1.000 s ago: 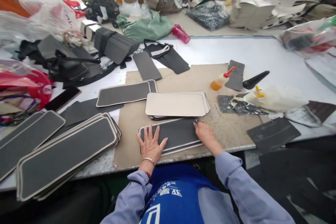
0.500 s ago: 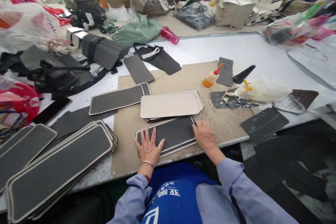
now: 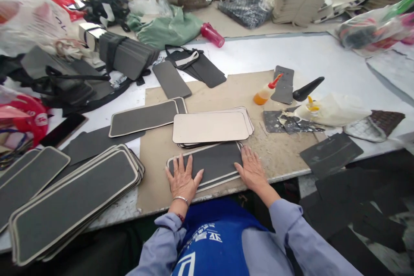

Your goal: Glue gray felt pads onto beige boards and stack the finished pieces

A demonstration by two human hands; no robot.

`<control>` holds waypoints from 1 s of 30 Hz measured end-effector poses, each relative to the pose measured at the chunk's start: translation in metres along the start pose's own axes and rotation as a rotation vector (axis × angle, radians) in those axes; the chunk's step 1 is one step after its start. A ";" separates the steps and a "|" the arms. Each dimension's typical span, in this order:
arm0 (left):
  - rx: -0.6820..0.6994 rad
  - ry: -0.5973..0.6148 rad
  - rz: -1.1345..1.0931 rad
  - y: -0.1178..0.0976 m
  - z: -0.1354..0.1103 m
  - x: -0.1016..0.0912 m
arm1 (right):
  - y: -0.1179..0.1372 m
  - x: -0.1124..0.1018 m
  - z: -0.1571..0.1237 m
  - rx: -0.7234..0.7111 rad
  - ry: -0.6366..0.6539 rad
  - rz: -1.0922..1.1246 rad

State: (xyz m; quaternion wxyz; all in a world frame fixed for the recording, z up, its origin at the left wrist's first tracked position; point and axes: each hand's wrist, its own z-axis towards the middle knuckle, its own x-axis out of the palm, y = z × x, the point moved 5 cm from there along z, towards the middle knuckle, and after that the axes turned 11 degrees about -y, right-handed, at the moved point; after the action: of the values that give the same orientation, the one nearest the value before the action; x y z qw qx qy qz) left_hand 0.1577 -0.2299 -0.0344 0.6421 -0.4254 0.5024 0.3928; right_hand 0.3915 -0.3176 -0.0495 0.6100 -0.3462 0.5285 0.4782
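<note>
The left hand (image 3: 183, 182) lies flat on the left end of a dark, pale-edged panel (image 3: 218, 161), its fingers (image 3: 181, 167) spread. The right hand (image 3: 253, 170) rests at the panel's right end, thumb held apart from the other fingers, which lie close together. The panel sits on a brown board (image 3: 284, 153) at the near edge of the counter (image 3: 284, 51). Just beyond it is a pile of cream panels (image 3: 210, 127); a stack of dark panels (image 3: 77, 205) lies to the left, a bottle of orange liquid (image 3: 260, 97) farther right
</note>
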 end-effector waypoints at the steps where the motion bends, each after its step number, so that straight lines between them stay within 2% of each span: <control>1: -0.006 0.001 -0.005 0.000 0.000 0.000 | -0.003 -0.002 0.003 0.019 -0.026 -0.019; 4: 0.001 -0.002 -0.010 -0.001 0.000 -0.001 | 0.011 -0.007 0.016 -0.034 -0.105 -0.009; 7: 0.047 -0.001 -0.026 -0.003 0.000 0.001 | 0.038 -0.002 0.027 -0.204 -0.082 0.061; 9: 0.070 -0.001 -0.043 -0.003 0.000 0.002 | 0.048 0.006 0.030 -0.252 -0.053 0.074; 13: 0.071 -0.033 -0.106 -0.001 0.000 0.004 | 0.050 0.015 0.030 -0.258 -0.035 0.054; 16: 0.063 -0.092 -0.221 0.006 0.000 0.003 | 0.048 0.010 0.028 -0.259 -0.061 0.076; 18: -0.027 -0.185 -0.302 0.018 -0.001 0.000 | 0.042 0.001 0.027 -0.207 -0.103 0.096; 20: -0.184 -0.286 -0.357 0.036 -0.004 -0.004 | 0.030 -0.010 0.025 -0.088 -0.136 0.085; 22: -0.342 -0.346 -0.378 0.052 -0.008 -0.007 | 0.018 -0.019 0.021 0.034 -0.117 0.042; 26: -0.593 -0.305 -0.410 0.072 -0.010 -0.006 | 0.007 -0.027 0.020 0.115 0.004 -0.030; 30: -0.693 -0.206 -0.485 0.076 -0.005 -0.004 | 0.002 -0.023 0.026 0.172 0.030 -0.026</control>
State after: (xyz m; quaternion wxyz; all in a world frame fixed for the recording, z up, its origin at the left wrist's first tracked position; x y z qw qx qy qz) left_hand 0.0847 -0.2096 -0.0424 0.5819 -0.6802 0.1594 0.4164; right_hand 0.3981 -0.2977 -0.0219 0.6358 -0.3064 0.5721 0.4179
